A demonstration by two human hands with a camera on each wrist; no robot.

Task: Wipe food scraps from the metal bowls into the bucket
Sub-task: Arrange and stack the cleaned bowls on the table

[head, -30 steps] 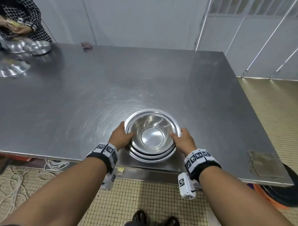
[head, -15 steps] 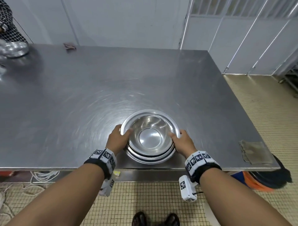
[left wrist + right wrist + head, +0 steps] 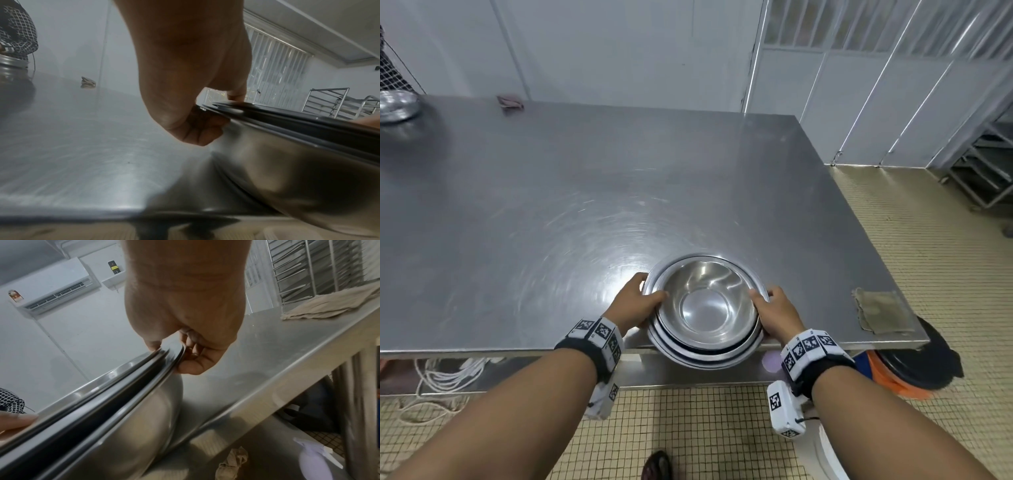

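The bowls (image 3: 707,308) are polished, mirror-glossy metal; the table (image 3: 585,192) is brushed steel with swirl scratches; at 3 o'clock lies a matt, coarse cloth (image 3: 881,313); the floor (image 3: 688,428) is small tile

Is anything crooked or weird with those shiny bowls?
Yes. The stack of metal bowls hangs partly over the near edge of the steel table and is tipped, not sitting flat. The left hand and right hand grip its rims. No spill or dent shows.

Stacked bowls (image 3: 707,310) at table (image 3: 551,205) near edge, cloth (image 3: 881,315) right
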